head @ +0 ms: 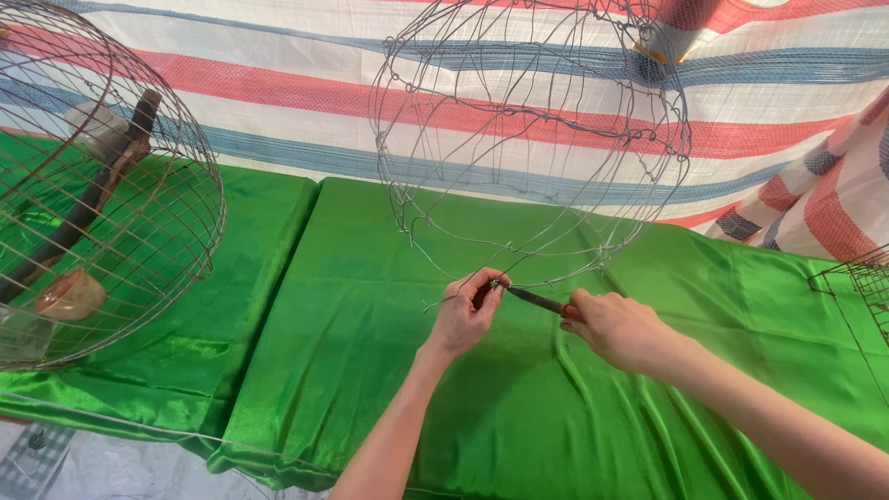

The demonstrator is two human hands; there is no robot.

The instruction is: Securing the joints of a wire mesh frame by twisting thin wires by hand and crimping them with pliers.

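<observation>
Two bare forearms are seen nearest the camera, reaching up over a green cloth (pixel 389 370) spread on a table. The left hand (pixel 463 315) is closed around the bottom rim of a wire basket (pixel 532 139); its fingers are curled together and the thumb and forefinger are pinched on the wire at the lowest point. The right hand (pixel 620 329) is wrapped shut on the red handle of a pair of pliers (pixel 535 298), fingers pressed together around it. The pliers' dark tip is held against the same wire, right at the left fingertips. Whether the tip is clamped on the wire cannot be told.

The basket is unfinished, with open loops and loose wire ends, and is held tilted above the cloth, its rim just over the centre of the table. A finished round wire cage (pixel 102 185) lies on its side at the left edge, with a dark stick and a pale object inside. A striped tarp (pixel 278 102) hangs behind. Another wire frame (pixel 857 278) is partly visible at the right edge.
</observation>
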